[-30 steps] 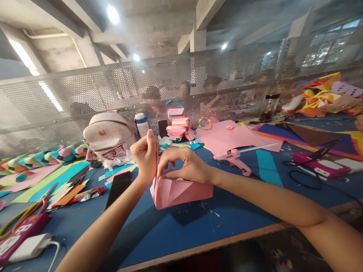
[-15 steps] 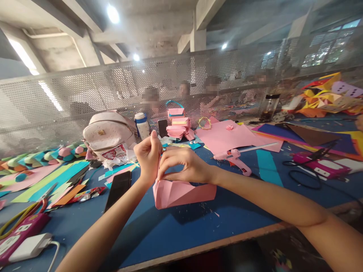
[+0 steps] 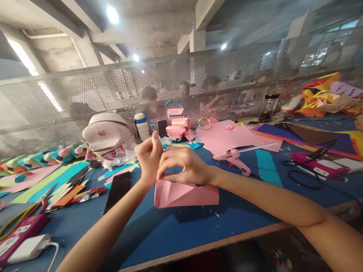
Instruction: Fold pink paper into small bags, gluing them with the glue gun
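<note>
The folded, angular piece of pink paper [image 3: 193, 197] is held just above the blue tabletop [image 3: 159, 236], mostly below the right hand [image 3: 184, 165], its left end rising between both hands. The right thumb and forefinger pinch that end's upper edge. The left hand [image 3: 149, 158] is alongside, thumb up, fingers curled; whether they grip the paper cannot be told.

No readable lettering or numbers.
</note>
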Demonstrator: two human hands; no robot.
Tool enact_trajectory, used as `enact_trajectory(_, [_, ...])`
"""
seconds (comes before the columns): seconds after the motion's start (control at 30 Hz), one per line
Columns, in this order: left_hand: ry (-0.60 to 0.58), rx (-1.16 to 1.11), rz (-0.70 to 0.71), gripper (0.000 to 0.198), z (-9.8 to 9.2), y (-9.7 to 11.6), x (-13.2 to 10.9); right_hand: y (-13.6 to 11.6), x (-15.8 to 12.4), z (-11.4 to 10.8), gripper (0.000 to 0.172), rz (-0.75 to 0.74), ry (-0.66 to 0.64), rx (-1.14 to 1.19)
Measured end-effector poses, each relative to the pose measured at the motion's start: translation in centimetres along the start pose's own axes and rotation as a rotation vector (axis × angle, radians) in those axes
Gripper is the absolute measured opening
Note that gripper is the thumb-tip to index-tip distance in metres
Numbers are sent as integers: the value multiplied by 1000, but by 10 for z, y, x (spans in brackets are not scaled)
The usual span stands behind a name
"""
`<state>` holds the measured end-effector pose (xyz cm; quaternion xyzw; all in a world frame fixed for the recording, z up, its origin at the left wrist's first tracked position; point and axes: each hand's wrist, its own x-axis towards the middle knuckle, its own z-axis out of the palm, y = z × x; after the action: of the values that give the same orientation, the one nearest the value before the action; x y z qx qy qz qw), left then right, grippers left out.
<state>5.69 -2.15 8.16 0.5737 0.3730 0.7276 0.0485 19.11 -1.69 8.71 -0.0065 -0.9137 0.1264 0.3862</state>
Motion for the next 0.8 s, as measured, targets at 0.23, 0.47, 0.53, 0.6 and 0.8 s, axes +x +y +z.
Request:
enact_trajectory(0.23, [-53, 106, -8, 54, 0, -2, -1, 0, 1, 0, 16, -106, 12, -169])
enact_trajectory(0.47, [-113, 170, -27, 55, 1, -7, 1, 1, 3, -14, 15, -47, -173, -84])
enact_trajectory(0.53, [-122, 175, -29, 55, 1, -9, 1, -3, 4, -19, 14, 9, -211, -79])
enact_trajectory(0.6, [-126, 189, -35, 55, 2, -10, 1, -8, 5, -22, 12, 69, -229, -76])
enact_trajectory(0.8, [-135, 230, -58, 54, 2, -9, -1, -16, 6, -19, 6, 199, -253, -36])
